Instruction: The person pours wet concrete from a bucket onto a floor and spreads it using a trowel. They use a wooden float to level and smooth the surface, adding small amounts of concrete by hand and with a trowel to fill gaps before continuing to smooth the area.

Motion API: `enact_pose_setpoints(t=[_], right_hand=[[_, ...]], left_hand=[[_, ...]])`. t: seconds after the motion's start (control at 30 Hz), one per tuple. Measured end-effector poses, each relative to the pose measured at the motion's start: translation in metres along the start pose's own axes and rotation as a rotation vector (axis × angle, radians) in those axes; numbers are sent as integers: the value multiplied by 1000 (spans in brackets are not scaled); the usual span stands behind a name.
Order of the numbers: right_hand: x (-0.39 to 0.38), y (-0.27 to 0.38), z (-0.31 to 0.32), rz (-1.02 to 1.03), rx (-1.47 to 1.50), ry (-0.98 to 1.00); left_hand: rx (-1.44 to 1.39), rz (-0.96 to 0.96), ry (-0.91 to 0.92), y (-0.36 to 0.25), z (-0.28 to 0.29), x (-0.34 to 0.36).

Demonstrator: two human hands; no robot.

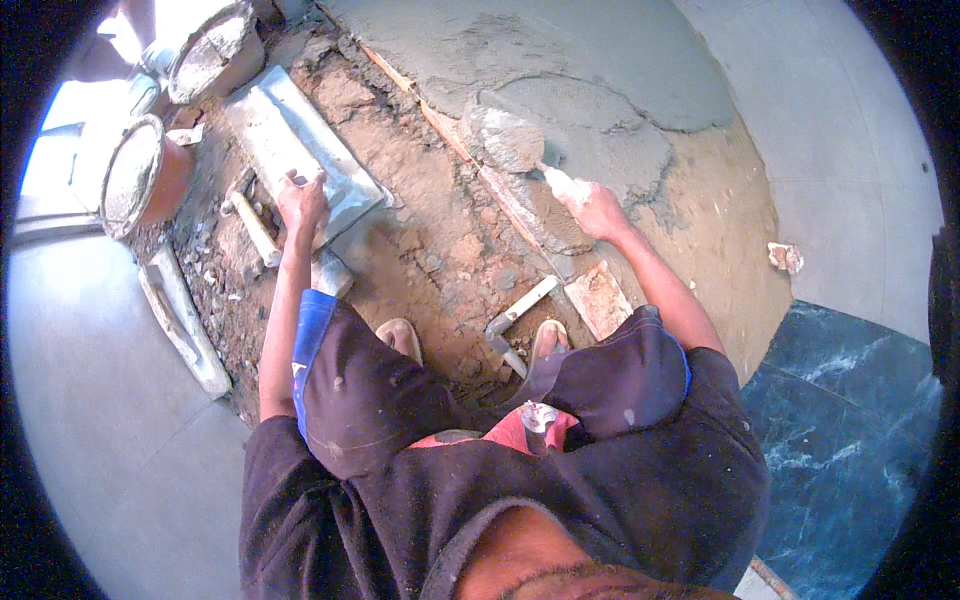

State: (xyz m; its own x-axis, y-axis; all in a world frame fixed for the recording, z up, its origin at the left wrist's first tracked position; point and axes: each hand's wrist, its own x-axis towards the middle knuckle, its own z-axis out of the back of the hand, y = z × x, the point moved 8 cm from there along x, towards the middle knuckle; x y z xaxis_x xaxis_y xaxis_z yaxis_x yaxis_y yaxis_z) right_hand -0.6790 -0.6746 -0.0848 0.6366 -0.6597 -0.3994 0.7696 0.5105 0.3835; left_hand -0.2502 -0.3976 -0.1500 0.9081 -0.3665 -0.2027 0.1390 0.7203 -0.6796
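Observation:
My right hand (592, 208) is closed round the pale handle of a trowel (510, 138). Grey mortar covers its blade, which lies at the near edge of the wet mortar bed (600, 80). On the left, my left hand (303, 203) has its fingers curled at the near part of a long, pale metal piece (285, 130) with a raised ridge, apparently gripping the ridge. A hammer (255, 228) with a light handle lies beside that hand. Between the soil and the mortar runs a thin strip (435, 118), partly coated in mortar.
Two mortar-filled buckets (165, 180) (225, 65) stand at the left. Near my feet, a pale pipe with a grey elbow (497, 328) juts from the soil beside a broken tile piece (600, 298). Grey tiles (120, 340) lie left, dark marbled tiles (840, 400) right.

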Motion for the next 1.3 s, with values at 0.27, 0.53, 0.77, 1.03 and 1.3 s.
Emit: enact_pose_setpoints(t=[0.27,0.53,0.77,1.03,1.3], right_hand=[[34,-3,27,-130,-201,-71],[-6,-20,-35,-252,636,123],[-100,8,-121,-201,657,384],[-97,14,-51,39,429,168],[-200,-401,83,-796,415,-1206]], left_hand=[[22,67,64,12,-29,18],[608,-456,-12,20,-47,88],[1122,-518,167,49,-106,150],[-241,-164,-155,49,-15,139],[-308,-209,-18,-81,6,-52]])
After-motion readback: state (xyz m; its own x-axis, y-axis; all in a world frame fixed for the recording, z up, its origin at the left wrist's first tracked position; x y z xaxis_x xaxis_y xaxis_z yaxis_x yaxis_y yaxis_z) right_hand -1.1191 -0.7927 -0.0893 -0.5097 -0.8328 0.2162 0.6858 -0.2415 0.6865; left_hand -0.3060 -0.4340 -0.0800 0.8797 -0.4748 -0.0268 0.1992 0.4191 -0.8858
